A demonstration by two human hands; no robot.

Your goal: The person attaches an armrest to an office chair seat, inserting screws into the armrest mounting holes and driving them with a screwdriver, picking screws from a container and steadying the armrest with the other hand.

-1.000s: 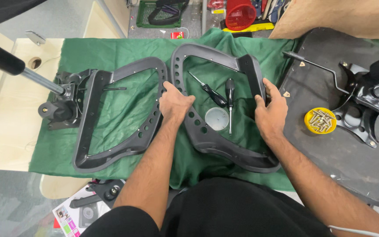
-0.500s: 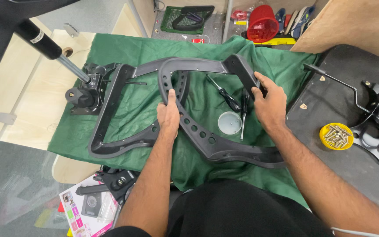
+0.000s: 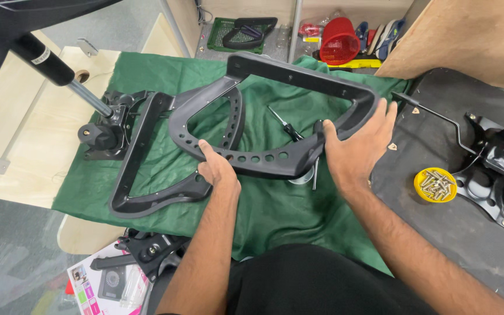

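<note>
A black plastic chair frame [image 3: 298, 76], triangular with a row of holes along its lower bar, is lifted off the green cloth [image 3: 275, 210] and turned. My left hand [image 3: 214, 166] grips its lower left bar. My right hand [image 3: 360, 143] holds its right corner. Beneath it a second black frame [image 3: 141, 157] lies flat on the cloth. Screwdrivers [image 3: 284, 123] and a small round tin [image 3: 301, 177] show through and under the lifted frame.
A gas cylinder [image 3: 48, 61] on a black mechanism [image 3: 103, 131] lies at the left. A yellow cup of screws [image 3: 436, 184] and a metal base plate [image 3: 491, 169] sit on the dark seat at right. A red basket [image 3: 339, 41] stands behind. A printed box [image 3: 103, 286] lies on the floor.
Both hands have raised the right-hand frame off the cloth and rotated it, so its long bar now points away. The camera has shifted to the left.
</note>
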